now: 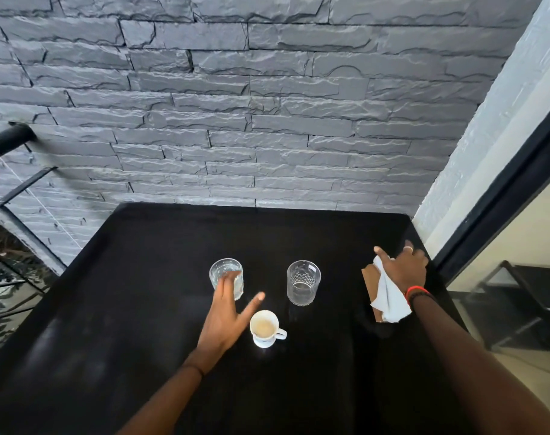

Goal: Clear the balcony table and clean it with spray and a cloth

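A black table [142,293] fills the lower half of the head view. Two clear tumblers stand on it: the left glass [226,273] and the right glass [303,282]. In front of them sits a white cup [264,328] with beige dregs, its handle pointing right. My left hand [228,315] is open, its fingertips against the left glass and its thumb spread above the cup. Near the table's right edge, my right hand [404,270] is closed on a white cloth [389,296] that hangs from the palm over a brown flat thing [371,277], partly hidden.
A grey stone wall [236,105] rises directly behind the table. A black railing [7,142] runs at the left, with foliage below it. At the right are a white wall edge, a black door frame [499,196] and a dark chair [524,293] beyond glass.
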Demonstrator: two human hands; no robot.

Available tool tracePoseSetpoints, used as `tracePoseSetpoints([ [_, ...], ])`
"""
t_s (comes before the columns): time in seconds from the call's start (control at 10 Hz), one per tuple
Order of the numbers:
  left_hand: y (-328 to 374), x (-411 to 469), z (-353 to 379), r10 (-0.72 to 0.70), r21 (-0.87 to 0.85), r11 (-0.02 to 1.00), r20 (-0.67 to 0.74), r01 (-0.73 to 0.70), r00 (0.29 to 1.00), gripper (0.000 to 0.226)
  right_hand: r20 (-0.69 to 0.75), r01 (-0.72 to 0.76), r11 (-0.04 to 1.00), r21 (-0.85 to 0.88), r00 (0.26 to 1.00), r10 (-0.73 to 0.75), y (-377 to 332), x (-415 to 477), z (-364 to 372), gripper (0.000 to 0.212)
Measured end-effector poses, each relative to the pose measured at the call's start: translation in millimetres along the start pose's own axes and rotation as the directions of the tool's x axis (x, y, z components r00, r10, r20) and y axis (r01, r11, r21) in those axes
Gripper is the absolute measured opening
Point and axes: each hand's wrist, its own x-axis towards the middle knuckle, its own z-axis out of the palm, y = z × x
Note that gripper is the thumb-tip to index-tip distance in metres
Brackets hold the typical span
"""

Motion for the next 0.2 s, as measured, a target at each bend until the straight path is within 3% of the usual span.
tracePoseSetpoints([
  [0.2,47,85,-55,0.209,0.167,0.971,-0.221,-0.174,0.953,0.076,-0.235,0.238,0.970,0.055,0.947,-0.219,-64,36,-56,0.078],
])
